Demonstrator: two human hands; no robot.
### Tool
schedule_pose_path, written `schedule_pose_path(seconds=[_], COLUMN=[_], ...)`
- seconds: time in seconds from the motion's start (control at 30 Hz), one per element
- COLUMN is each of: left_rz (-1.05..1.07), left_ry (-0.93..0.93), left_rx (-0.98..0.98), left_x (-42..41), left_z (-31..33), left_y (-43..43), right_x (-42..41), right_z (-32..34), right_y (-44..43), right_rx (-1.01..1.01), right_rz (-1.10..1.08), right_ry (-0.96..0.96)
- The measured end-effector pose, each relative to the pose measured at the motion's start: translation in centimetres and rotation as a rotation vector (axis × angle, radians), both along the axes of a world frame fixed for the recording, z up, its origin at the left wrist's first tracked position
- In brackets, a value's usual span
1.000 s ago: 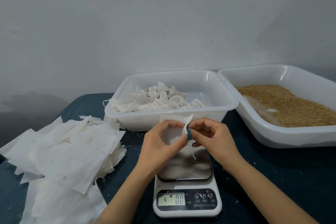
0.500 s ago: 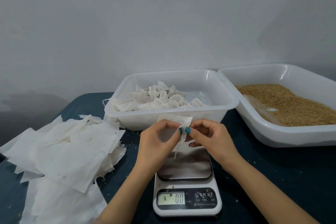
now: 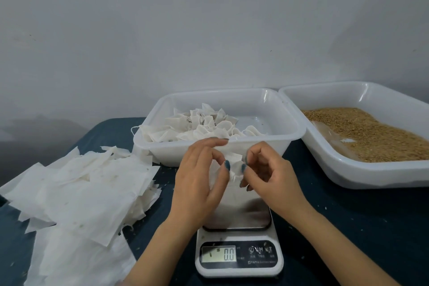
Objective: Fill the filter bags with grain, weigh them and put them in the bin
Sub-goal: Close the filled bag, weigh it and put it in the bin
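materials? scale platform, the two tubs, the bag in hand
Scale platform: looks like brushed steel, dull grey reflections. Both tubs: white, slightly translucent plastic, glossy rims. Filter bag, pinched between left hand and right hand: thin matte white paper or nonwoven, creased; cannot tell which.

Grain tray point(image 3: 362, 176) cut off right; scale point(image 3: 239, 260) platform partly behind hands.

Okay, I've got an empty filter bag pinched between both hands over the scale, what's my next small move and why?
Probably spread the filter bag open and carry it right to the grain. The left hand and right hand hold it by thumb and fingertips, it looks flat and unfilled, and the scale reads 0.0.
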State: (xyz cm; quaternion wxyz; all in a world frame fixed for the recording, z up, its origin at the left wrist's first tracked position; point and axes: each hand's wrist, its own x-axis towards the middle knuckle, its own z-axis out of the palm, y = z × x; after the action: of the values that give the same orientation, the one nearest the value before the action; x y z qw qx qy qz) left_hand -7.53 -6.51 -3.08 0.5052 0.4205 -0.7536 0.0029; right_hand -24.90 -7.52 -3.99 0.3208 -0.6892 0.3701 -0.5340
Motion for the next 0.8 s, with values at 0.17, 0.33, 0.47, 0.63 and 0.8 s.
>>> schedule_pose_path(seconds=[0.17,0.33,0.47,0.63,0.8], left_rz=[0.02,0.113,0.219,0.231,0.14], left_ry=[0.025,0.052,-0.031,-0.087,-0.082], left_rx=[0.087,0.118,0.05,0.06,0.124], left_x=[0.1,-0.1,-0.2,-0.2,0.1], left_z=[-0.3,-0.2,0.2,0.1,-0.1], left_y=[0.6,0.8,1.2,1.1,0.9], right_x=[0.7,0.7,0.6,0.6,0.7], right_z=[0.4,0.3,0.3,0.3,0.2], right_y=[0.7,0.9,0.9,1.2,0.7], right_rx=[-0.214,-0.243,-0.373,-0.442,-0.447], right_rz=[0.077,0.033,-0.023,-0.108,-0.101], right_ry=[0.101,0.109,0.22,0.379,0.298])
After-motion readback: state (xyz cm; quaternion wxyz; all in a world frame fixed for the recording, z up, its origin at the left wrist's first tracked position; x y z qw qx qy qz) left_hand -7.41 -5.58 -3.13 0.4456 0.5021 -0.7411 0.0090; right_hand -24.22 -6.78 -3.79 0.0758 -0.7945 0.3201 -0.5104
